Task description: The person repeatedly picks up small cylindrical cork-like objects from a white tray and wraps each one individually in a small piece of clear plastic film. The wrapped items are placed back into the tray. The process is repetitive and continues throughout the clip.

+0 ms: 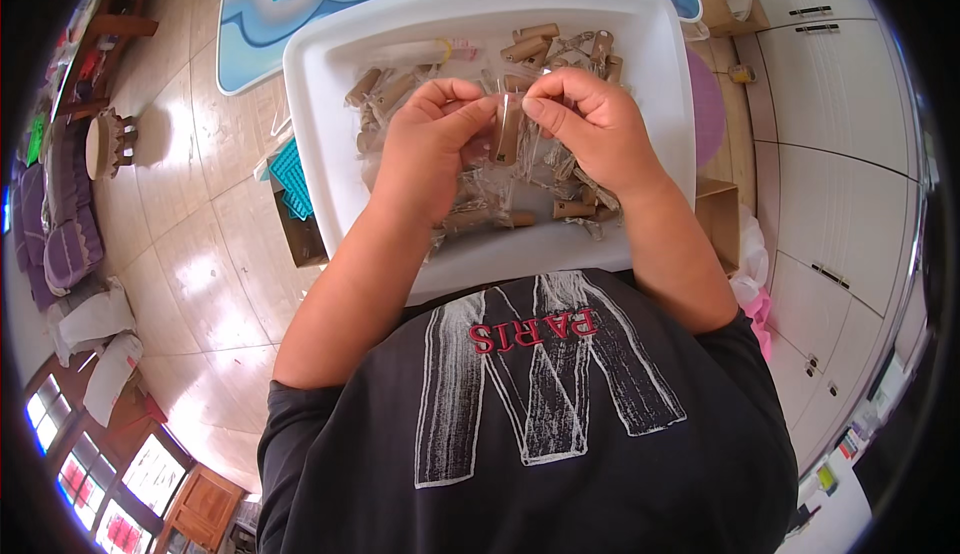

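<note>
Head camera looks down on our two hands over a white tray (320, 104) held in front of us. Our left hand (430, 144) and right hand (590, 124) are both pinched shut on one small clear packet (508, 129) with a brown tube inside, held upright between them above the tray. More brown tubes (530, 46) and clear wrappers lie loose in the tray. Tiled floor (200, 254) lies below.

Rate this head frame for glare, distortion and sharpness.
Head view: strong fisheye bending, black corners; window glare shines on the floor tiles; left hand and right hand look sharp over the white tray; the clear wrapper they pinch is hard to make out.
</note>
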`<action>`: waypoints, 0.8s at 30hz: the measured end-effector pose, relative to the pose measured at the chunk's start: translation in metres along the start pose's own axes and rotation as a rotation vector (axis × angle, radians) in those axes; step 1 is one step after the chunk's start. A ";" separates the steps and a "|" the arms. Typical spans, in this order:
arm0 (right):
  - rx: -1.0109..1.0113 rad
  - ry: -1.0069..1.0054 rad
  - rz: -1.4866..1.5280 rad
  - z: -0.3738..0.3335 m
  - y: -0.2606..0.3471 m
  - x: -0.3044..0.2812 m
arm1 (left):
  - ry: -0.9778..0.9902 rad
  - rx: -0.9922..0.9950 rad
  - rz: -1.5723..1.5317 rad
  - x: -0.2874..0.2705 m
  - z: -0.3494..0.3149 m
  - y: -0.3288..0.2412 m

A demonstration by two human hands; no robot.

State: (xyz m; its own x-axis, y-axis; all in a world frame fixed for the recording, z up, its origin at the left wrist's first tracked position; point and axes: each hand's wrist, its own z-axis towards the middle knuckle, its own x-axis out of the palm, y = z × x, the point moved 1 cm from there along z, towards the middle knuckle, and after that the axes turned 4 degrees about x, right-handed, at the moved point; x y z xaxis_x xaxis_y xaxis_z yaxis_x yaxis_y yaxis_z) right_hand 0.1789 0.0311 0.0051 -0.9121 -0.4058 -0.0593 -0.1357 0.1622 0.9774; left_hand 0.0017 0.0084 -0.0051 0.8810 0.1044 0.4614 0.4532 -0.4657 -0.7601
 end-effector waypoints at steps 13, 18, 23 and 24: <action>-0.012 -0.046 -0.100 0.001 -0.005 -0.003 | -0.049 0.039 -0.010 0.008 0.000 0.001; -0.198 -0.375 -0.377 -0.004 0.006 0.007 | -0.104 0.119 0.112 0.016 -0.005 -0.002; -0.485 -0.399 -0.510 0.000 0.005 0.013 | -0.044 0.166 0.306 0.020 -0.009 0.005; -0.473 -0.394 -0.497 0.001 0.004 0.013 | -0.025 0.183 0.299 0.021 -0.009 0.008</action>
State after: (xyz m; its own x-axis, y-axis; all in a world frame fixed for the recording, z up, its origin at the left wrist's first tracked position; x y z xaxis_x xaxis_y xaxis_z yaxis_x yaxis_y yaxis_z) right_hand 0.1664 0.0271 0.0076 -0.8696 0.0327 -0.4927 -0.4649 -0.3901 0.7948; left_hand 0.0224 -0.0008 0.0030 0.9804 0.0096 0.1968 0.1898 -0.3141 -0.9302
